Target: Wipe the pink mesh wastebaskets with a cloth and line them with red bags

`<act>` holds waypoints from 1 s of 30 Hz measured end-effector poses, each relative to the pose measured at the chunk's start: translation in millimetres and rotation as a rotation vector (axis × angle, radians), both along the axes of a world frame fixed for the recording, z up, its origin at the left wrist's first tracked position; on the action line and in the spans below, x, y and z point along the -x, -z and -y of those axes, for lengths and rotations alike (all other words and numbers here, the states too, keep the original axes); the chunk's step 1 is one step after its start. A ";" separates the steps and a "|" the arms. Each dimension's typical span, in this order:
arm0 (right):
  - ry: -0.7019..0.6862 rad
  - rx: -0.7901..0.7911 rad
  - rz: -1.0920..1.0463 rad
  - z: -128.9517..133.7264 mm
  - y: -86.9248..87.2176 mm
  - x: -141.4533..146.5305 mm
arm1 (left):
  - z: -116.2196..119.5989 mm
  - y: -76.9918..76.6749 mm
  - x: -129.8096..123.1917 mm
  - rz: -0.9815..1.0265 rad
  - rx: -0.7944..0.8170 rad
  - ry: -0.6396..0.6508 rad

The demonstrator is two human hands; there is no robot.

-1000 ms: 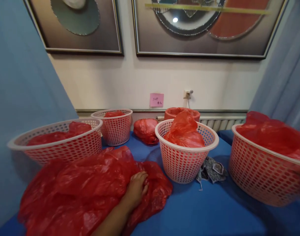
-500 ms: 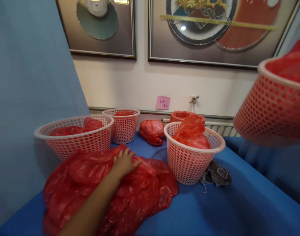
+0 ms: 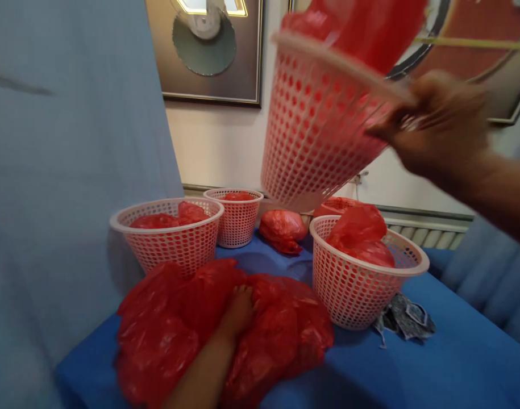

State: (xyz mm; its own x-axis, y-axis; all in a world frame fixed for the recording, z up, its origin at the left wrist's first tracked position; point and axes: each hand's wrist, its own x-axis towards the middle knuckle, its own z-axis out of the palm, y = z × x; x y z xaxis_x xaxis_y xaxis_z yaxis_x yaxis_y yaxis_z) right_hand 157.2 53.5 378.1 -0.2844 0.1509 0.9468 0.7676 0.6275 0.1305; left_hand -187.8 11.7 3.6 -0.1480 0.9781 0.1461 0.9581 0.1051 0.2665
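My left hand (image 3: 241, 309) is sunk in a large crumpled heap of red plastic bags (image 3: 157, 335) on the blue table, its fingers curled into the film and partly hidden. Raised at upper right, my right hand (image 3: 439, 122) grips a white perforated plastic basket (image 3: 315, 125) by its rim. That basket is tilted in the air, with red plastic film (image 3: 362, 28) bulging from its top; the motion blurs it slightly.
Behind the heap stand two white baskets (image 3: 134, 220) (image 3: 238, 224) with red bags inside. Another basket (image 3: 345, 289) is at right, beside a grey rag (image 3: 407, 318). A tied red bag (image 3: 283, 227) lies near the wall. A blue curtain (image 3: 72, 199) hangs at left.
The lifted basket has swung from the right edge to above the middle of the table, bringing my right hand into view. My left hand's spread fingers have curled into the red heap.
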 end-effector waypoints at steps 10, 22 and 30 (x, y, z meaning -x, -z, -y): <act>-0.044 0.437 0.550 -29.8 111.5 141.3 | -0.5 14.7 4.0 0.065 -0.045 -0.005; 0.002 0.682 0.580 -46.4 168.2 191.8 | -0.6 16.5 8.0 0.065 -0.074 0.047; -0.030 0.749 0.551 -46.6 190.0 209.3 | -1.9 15.4 7.2 0.132 -0.062 0.064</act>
State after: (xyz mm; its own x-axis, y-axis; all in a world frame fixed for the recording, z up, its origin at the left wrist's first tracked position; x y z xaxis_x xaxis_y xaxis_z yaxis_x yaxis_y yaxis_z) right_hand -52.1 100.1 188.1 -0.6782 0.6538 0.3356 0.7001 0.7137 0.0244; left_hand -195.0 13.5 -11.8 -0.1075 0.9759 0.1898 0.9187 0.0245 0.3943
